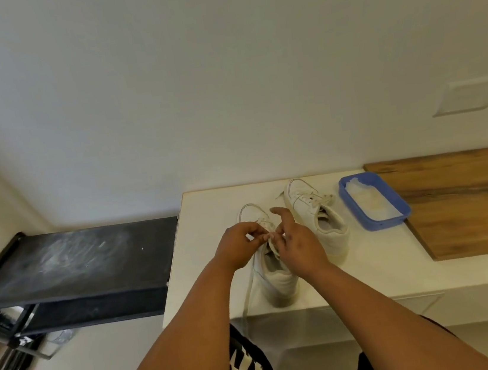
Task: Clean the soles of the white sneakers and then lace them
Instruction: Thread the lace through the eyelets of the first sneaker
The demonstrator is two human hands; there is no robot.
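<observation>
Head view, one item group on a white table [370, 261]. Near sneaker [274, 274]: white, smooth leather-like upper, thick pale sole, standing toe away from the person close to the table's front edge, towards its left end. Lace [248, 293]: flat, off-white, soft; one free end trails down over the front edge. Left hand [238, 247]: fingers curled, pinching the lace at the eyelets over the tongue. Right hand [299, 247]: thumb and a lower finger appear to nip the lace opposite, with the other fingers lifted and spread; the exact contact is too small to confirm. Far sneaker [318, 218]: same make, already laced as far as can be seen, lying just beside the first and nearer the back edge, heel towards the person. Blue tray [376, 224]: rigid plastic, rectangular with rounded corners, holding something pale and wet-looking, straddling the edge of a wooden board [471, 201] that covers the table's right end. Black shelf rack [76, 262]: matt top with chalky scuffs, standing off the table's left end. Handling judgement: the sneakers look light and semi-stiff, best steadied by the heel collar or sidewall; the lace is limp and will slip, so take it near its tip for threading.
</observation>
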